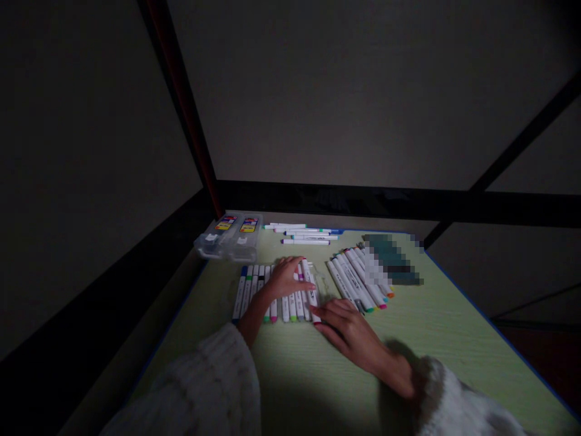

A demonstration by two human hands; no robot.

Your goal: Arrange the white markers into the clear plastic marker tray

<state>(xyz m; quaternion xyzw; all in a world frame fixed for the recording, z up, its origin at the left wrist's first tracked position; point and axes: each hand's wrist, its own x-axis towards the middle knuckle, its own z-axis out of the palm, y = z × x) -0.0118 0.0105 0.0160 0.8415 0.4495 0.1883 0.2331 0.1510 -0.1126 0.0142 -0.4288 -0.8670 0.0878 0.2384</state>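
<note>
A white marker point(311, 294) with a pinkish-red end stands at the right end of a row of white markers point(239, 297) with coloured ends. My left hand point(284, 280) arches over the row, its fingertips at the far end of that marker and its thumb against its middle. At the near end, my right hand point(351, 330) has thumb and finger closed on the same marker. Part of the row is hidden under my left hand and wrist. Some clear plastic point(323, 281) shows just beyond the row's right side.
To the right lies a slanted group of markers point(349, 281), beside a pixelated dark green item point(393, 260). Several loose markers point(306, 241) lie at the table's far side. Two clear plastic cases point(245, 245) with yellow labels sit far left. The pale green table point(436, 339) has a blue edge.
</note>
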